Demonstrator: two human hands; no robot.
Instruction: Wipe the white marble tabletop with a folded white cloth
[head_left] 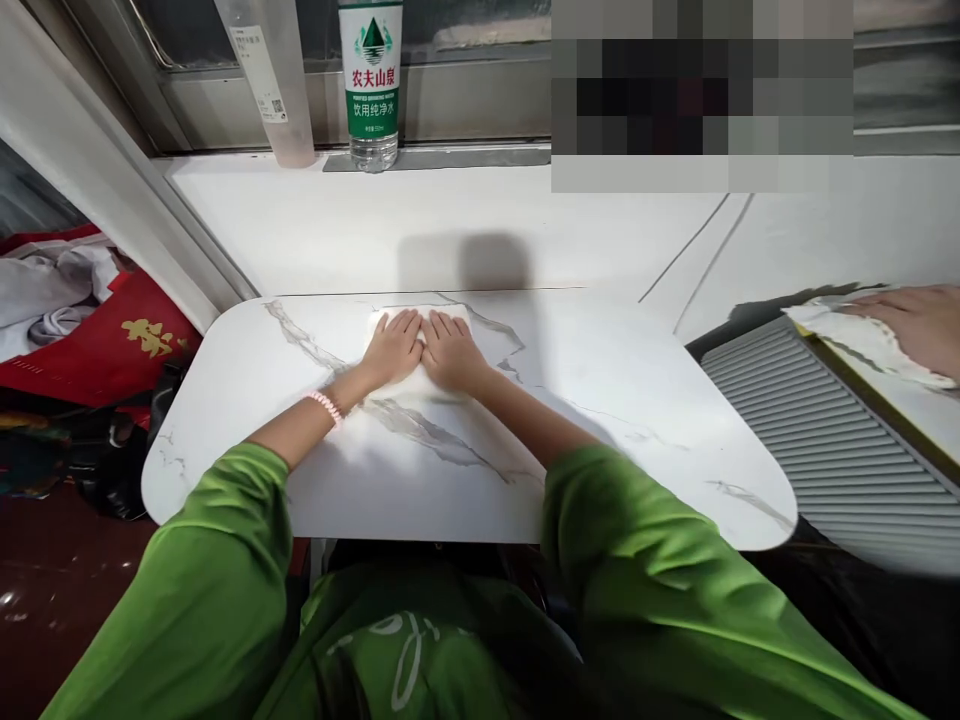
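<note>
Flat on a folded white cloth [399, 390] lie both of my hands, side by side near the table's far edge. My left hand [394, 350] wears a pink beaded bracelet [326, 406] at the wrist, and its fingers are stretched out forward. Close against it, my right hand [450, 352] also has its fingers extended on the cloth, the two hands touching in the middle. Beneath is a white marbled table [300, 500] with rounded corners. Whether the cloth is fabric or thick paper, I cannot tell.
A water bottle [373, 90] and a frosted bottle [274, 90] stand on the ledge behind the table. To the right, another person's hand [922, 325] rests on a white cloth [862, 335] over a ridged grey panel [825, 430]. A red bag [112, 350] sits at left.
</note>
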